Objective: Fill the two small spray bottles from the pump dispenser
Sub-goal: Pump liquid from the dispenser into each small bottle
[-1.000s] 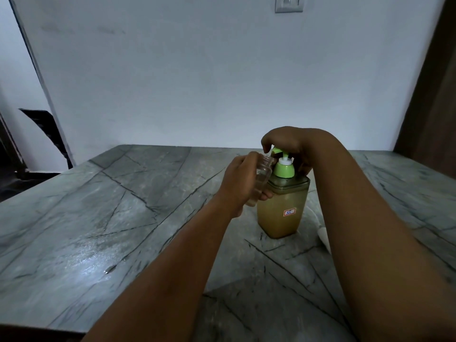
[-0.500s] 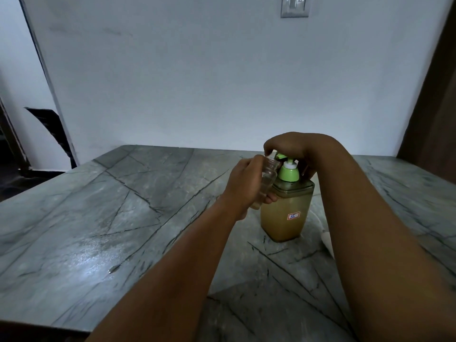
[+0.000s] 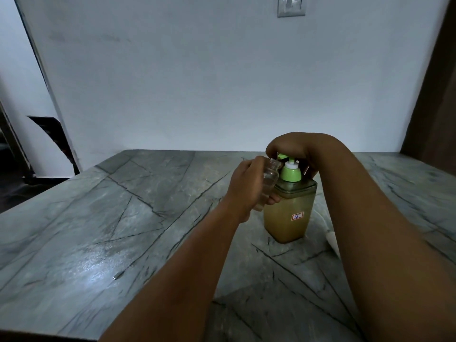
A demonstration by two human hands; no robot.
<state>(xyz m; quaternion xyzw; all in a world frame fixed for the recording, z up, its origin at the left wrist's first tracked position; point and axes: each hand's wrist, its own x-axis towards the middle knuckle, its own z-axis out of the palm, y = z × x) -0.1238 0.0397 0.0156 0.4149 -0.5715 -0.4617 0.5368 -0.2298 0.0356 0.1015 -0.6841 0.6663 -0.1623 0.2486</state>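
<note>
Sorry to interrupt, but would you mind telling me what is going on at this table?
A person is filling a small clear bottle from a pump dispenser of yellowish liquid that stands on the stone table. The left hand holds the bottle tilted, its open neck up at the green nozzle, while the right hand rests on top of the pump head. The bottle looks mostly empty.

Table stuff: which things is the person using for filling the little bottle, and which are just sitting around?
Being used:
small clear bottle, held by the left hand
pump dispenser with tan liquid
right hand on its green pump top

Just there:
grey stone table
wall switch
white thing mostly hidden behind the right arm
</note>
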